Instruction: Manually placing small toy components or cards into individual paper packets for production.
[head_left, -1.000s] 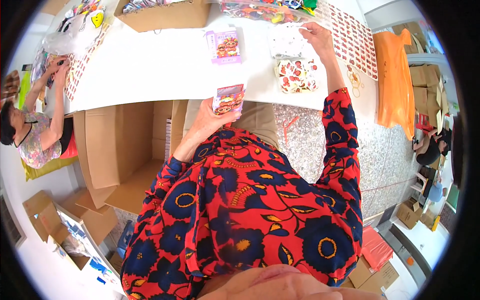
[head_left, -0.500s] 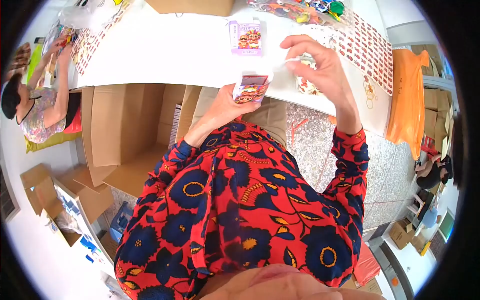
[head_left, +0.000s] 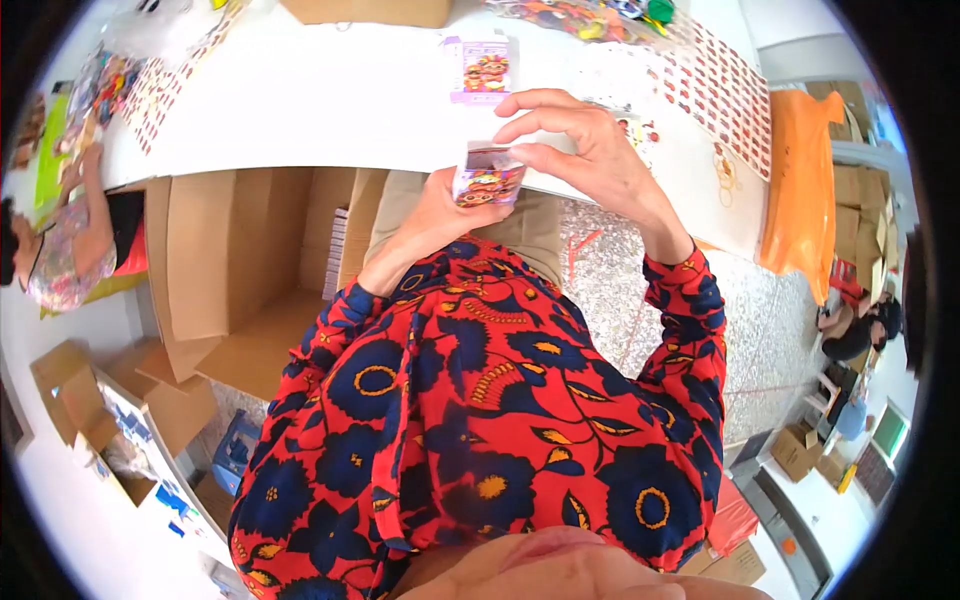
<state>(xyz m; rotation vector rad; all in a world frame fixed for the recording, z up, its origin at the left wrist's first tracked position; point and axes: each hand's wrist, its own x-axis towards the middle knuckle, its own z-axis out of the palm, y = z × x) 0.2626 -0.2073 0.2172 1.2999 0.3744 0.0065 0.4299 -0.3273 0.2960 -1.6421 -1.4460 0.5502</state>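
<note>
My left hand (head_left: pixel 445 212) is wrapped round a small purple-and-white printed box (head_left: pixel 488 188) with its top end uncovered, held at the table's near edge. Just above that opening is my right hand (head_left: pixel 590 150), thumb and fingers curled toward each other in a pinch. Whatever lies between its fingertips is too small and pale to make out against the white table. A second printed box (head_left: pixel 484 70), of the same kind, lies on the white table (head_left: pixel 300 110) beyond my hands. The inside of the held box looks dark, and its contents are hidden.
Sheets of small stickers (head_left: pixel 715 90) and a clear bag of colourful pieces (head_left: pixel 590 22) lie at the right. An orange plastic bag (head_left: pixel 800 190) hangs off the table's right end. An open cardboard carton (head_left: pixel 240 250) stands left of my lap. Another person (head_left: pixel 75 240) sits at the far left.
My right hand has moved left and slightly down, from over the table to the held box's opening. The small white piece at its fingertips no longer shows clearly. My left hand keeps its hold.
</note>
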